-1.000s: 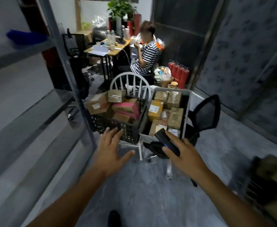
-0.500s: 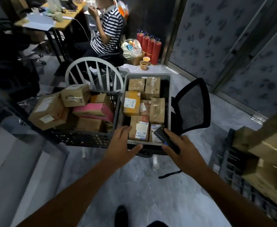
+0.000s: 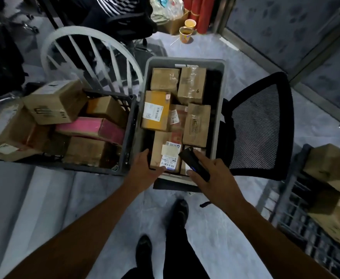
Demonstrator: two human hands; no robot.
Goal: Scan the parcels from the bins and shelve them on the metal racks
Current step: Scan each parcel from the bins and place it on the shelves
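The step in hand is picking and scanning: the person stands over the grey bin (image 3: 222, 93) at 12 o'clock and has chosen the labelled parcel (image 3: 161, 150) that lies flat at the bin's near end, against its left wall. The left grip (image 3: 145, 171) has closed on that parcel's near left corner, thumb along the left edge and fingers bent round the near end onto the white label; the parcel looks not yet lifted. The right grip (image 3: 212, 175) is wrapped round a black scanner (image 3: 193, 163), thumb on one side and fingers on the other. The scanner's head hangs over the bin just at 3 o'clock of the label and is aimed into the bin rather than squarely at the barcode. The next move, by this reading, calls for raising or tilting the parcel free of the cartons packed beside it. The left fingers must also slide off the label so that the barcode shows, and then the scanner can be turned onto it. After that the parcel must go to the racks, which cannot be made out for certain here. More parcels wait in the black crate (image 3: 133, 117) at 10 o'clock, so much of the task seems left.
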